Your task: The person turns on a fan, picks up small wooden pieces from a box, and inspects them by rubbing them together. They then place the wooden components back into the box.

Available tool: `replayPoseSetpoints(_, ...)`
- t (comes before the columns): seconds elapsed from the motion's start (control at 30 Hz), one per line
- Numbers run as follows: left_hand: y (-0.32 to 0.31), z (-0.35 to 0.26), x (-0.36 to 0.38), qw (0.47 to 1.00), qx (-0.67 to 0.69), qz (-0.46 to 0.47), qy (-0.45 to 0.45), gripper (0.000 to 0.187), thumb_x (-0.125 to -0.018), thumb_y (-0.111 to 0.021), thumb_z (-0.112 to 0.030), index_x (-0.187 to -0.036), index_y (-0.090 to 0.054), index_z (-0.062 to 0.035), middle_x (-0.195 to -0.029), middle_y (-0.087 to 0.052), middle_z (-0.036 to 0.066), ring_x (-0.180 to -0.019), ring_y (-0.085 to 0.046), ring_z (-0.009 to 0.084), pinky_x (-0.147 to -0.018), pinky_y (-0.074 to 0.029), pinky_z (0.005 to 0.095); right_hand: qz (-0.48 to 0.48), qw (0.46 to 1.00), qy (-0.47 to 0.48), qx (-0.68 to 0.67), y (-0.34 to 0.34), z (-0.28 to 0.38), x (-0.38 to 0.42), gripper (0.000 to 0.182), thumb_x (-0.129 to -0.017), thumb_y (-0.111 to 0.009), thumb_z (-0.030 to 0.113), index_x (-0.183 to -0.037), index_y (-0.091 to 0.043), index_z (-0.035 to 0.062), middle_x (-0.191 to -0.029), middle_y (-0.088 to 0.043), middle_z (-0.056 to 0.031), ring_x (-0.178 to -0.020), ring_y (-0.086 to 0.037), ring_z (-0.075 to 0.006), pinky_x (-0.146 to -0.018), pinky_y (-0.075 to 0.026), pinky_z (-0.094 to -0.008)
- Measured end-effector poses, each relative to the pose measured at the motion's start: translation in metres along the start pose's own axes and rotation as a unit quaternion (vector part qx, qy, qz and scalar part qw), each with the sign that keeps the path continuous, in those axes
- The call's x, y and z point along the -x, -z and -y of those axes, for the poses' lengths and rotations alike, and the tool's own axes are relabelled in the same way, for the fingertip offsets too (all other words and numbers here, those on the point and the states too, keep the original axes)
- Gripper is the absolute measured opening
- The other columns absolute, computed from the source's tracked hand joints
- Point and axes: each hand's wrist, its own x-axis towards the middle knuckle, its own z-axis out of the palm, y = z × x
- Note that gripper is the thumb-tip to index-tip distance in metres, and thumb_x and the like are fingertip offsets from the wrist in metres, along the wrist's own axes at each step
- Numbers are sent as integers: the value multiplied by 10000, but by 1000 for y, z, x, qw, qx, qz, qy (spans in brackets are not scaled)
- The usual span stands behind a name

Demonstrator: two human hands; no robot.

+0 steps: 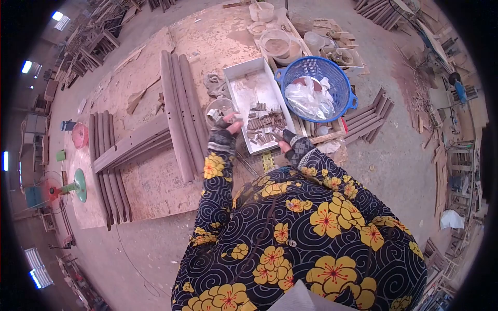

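A white tray (239, 78) lies in front of me, with several small brown wooden dowels (267, 122) heaped in its near half. My left hand (227, 129), in a patterned fingerless glove, is at the tray's left edge, beside a clear plastic tub (220, 107). Its fingers are curled together, and what they hold, if anything, is too small to make out. At the tray's near right corner is my right hand (293, 147), gloved the same way. Thumb and fingers are drawn together there; anything between them is hard to see.
Long brown wooden bars (179, 114) lie stacked on the worktable (150, 194) to the left. A blue basket (316, 66) holding plastic bags stands right of the tray. Round tubs (276, 44) sit behind it. A grey cloth (216, 84) lies left of the tray.
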Motion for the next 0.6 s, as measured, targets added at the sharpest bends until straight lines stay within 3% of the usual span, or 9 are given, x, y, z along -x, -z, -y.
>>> replayPoseSetpoints(0.07,-26,2,17,999,9,-37,-23,267,-753,-592,-34,-1012,-532,-7,-807,-595,103,-686,-569,143,-618,-478,252,-29,999,36,-29,1,15,-9,354,-825,-452,267,-1050,-510,0,-965,-546,-218,-908,-529,-330,-790,-418,-368)
replayPoseSetpoints(0.3,-52,-9,30,977,-201,-27,-69,268,-719,-647,-75,-966,-570,-3,-752,-605,74,-667,-560,113,-602,-465,225,-89,984,148,31,-10,28,-45,288,-835,-406,250,-976,-539,36,-868,-563,-164,-805,-547,-307,-700,-424,-383)
replayPoseSetpoints(0.4,-53,-13,29,954,-284,4,-100,275,-731,-632,-41,-991,-547,-5,-797,-605,65,-698,-570,107,-615,-469,212,-25,992,118,40,-14,26,-57,290,-830,-401,240,-1005,-525,46,-863,-559,-156,-784,-548,-292,-681,-429,-367)
replayPoseSetpoints(0.6,-66,-22,36,959,-255,-28,-118,260,-693,-669,-78,-927,-597,9,-783,-618,56,-688,-558,103,-631,-454,226,-54,982,157,94,-17,27,-60,278,-823,-417,222,-1000,-531,40,-870,-562,-155,-802,-547,-281,-700,-431,-349)
